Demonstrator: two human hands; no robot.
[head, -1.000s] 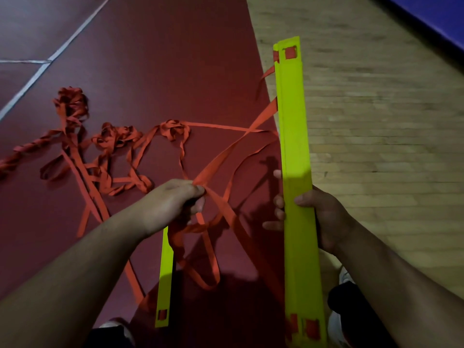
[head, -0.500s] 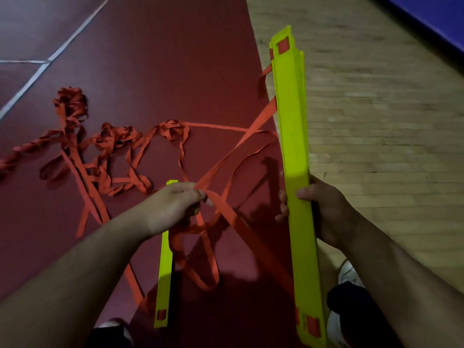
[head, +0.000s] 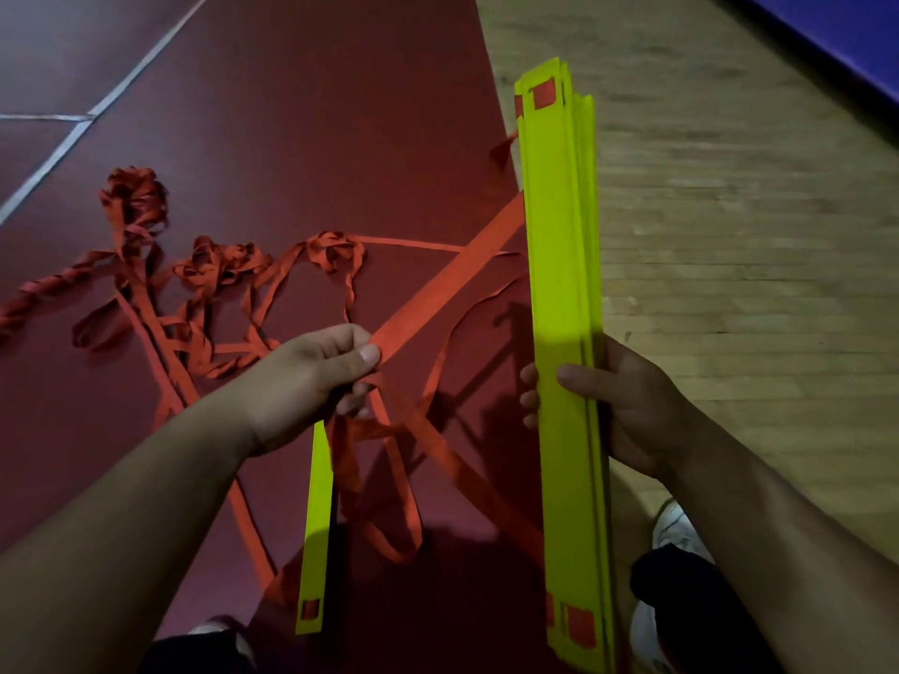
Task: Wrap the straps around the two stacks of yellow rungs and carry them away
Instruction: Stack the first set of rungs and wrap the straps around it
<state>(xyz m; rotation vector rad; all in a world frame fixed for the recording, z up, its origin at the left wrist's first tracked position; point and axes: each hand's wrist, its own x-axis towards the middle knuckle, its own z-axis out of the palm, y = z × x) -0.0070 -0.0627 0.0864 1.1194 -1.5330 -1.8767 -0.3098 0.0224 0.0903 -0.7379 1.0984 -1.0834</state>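
far out to the left of the left hand i see the loose orange straps (head: 194, 279) lying in knots and twisted heaps on the dark red floor (head: 292, 114). the left hand (head: 311, 381) is clenched on one flat strap (head: 438, 294): thumb and forefinger pinch it, and from the pinch it runs taut up and to the right until it passes behind the tall stack in the other hand. the lower fingers (head: 352, 406) of that hand curl among more strap loops, which hang below it and sag toward me. directly under the left hand a second stack of yellow rungs (head: 316, 527) shows edge-on and thin, with an orange square in its near end. its far end is hidden beneath the hand, so i cannot tell whether the hand holds it too. the right hand (head: 627, 411) grasps the larger stack of yellow rungs (head: 559, 260) about midway along, thumb laid across its front face, fingertips (head: 529, 394) curling round its left edge. this stack points away from me, slightly fanned at the far end, with orange strap showing through slots at both ends. to the right of the right hand lies pale wooden floor (head: 729, 235), with a blue strip (head: 851, 41) far beyond it. below the right wrist a white shoe (head: 674, 527) shows.
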